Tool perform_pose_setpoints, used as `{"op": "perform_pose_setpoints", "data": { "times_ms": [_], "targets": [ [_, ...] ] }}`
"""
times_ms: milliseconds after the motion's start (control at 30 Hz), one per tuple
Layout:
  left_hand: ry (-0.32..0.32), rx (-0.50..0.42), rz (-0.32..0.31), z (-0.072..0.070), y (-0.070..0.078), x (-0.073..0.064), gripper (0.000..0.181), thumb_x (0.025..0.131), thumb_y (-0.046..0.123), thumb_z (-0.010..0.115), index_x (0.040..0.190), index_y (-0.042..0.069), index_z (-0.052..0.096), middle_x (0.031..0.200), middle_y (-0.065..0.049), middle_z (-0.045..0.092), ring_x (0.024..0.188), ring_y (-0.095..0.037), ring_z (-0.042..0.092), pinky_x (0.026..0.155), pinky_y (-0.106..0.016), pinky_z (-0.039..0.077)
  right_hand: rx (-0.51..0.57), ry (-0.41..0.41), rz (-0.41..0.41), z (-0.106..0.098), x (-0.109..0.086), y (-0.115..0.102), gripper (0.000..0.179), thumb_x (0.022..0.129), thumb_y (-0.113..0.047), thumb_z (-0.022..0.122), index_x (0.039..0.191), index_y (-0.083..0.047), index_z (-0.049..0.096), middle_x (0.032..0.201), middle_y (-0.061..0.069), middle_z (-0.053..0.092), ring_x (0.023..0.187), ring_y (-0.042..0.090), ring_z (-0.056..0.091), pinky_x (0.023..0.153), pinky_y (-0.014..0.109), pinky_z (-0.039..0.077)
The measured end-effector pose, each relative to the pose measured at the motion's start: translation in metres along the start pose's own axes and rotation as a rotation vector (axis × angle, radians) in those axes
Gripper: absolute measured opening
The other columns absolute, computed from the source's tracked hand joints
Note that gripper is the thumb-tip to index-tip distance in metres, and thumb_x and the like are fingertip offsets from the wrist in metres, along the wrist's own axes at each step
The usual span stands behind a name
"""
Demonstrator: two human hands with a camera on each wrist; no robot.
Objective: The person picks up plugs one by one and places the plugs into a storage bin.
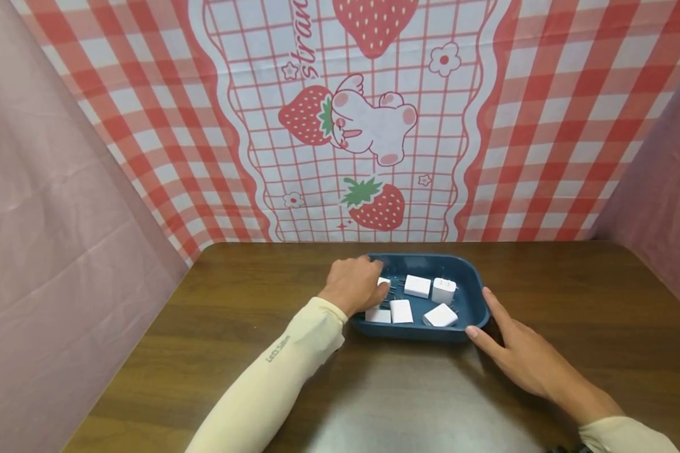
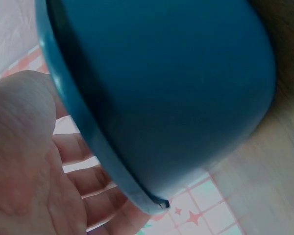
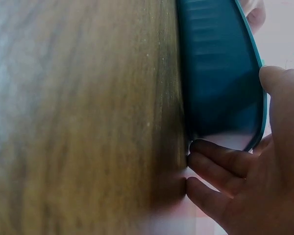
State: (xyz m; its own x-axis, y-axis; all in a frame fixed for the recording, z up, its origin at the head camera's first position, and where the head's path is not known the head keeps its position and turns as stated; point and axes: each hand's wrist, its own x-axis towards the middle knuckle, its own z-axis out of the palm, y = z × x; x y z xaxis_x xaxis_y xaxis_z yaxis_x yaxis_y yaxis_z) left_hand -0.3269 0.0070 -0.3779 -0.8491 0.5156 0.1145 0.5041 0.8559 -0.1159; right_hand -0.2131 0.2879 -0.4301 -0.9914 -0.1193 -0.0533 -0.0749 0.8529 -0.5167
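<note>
A blue plastic tray (image 1: 419, 332) rests on the wooden table and holds several white plug chargers, such as one (image 1: 417, 285) near its middle and another (image 1: 444, 290) towards its right end. My left hand (image 1: 356, 284) reaches over the tray's left rim, and its fingertips are hidden. A white charger (image 1: 383, 281) shows partly beside its thumb. In the left wrist view the fingers pass behind the rim. At the tray's right end my right hand (image 1: 518, 352) touches the outside with fairly straight fingers (image 3: 218, 198), its thumb at the rim.
The brown wooden table (image 1: 204, 352) extends around the tray. Behind it hangs a red-and-white checked cloth (image 1: 374, 157) with strawberry prints. Pinkish cloth (image 1: 73, 207) hangs at both sides.
</note>
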Motion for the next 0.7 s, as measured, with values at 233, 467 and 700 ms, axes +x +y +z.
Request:
{"op": "perform_pose_setpoints", "data": {
  "times_ms": [233, 467, 700],
  "targets": [
    [0.111, 0.001, 0.033, 0.006, -0.006, -0.007, 0.03, 0.096, 0.041, 0.061, 0.107, 0.015, 0.073, 0.085, -0.001, 0.07, 0.063, -0.016, 0.061, 0.051, -0.036, 0.05, 0.0, 0.019, -0.027, 0.001, -0.002, -0.002, 0.09, 0.1, -0.061, 0.046, 0.162, -0.018, -0.004, 0.152, 0.036, 0.03, 0.129, 0.059, 0.04, 0.09, 0.075, 0.036],
    [0.324, -0.05, 0.061, 0.02, -0.018, -0.012, 0.027, 0.097, 0.037, 0.059, 0.081, 0.018, 0.069, 0.065, 0.005, 0.061, 0.056, -0.013, 0.058, 0.045, -0.034, 0.045, -0.014, 0.004, -0.044, 0.0, 0.003, -0.003, 0.091, 0.099, -0.062, 0.046, 0.162, -0.018, -0.004, 0.152, 0.036, 0.032, 0.128, 0.059, 0.042, 0.089, 0.074, 0.038],
    [0.373, -0.097, -0.003, 0.023, -0.042, -0.012, 0.033, 0.098, 0.043, 0.058, 0.108, 0.015, 0.071, 0.092, -0.001, 0.072, 0.079, -0.018, 0.069, 0.06, -0.037, 0.055, -0.009, -0.035, -0.078, -0.006, 0.009, -0.001, 0.094, 0.097, -0.062, 0.05, 0.162, -0.012, 0.003, 0.148, 0.035, 0.039, 0.124, 0.054, 0.05, 0.086, 0.072, 0.043]
  ]
}}
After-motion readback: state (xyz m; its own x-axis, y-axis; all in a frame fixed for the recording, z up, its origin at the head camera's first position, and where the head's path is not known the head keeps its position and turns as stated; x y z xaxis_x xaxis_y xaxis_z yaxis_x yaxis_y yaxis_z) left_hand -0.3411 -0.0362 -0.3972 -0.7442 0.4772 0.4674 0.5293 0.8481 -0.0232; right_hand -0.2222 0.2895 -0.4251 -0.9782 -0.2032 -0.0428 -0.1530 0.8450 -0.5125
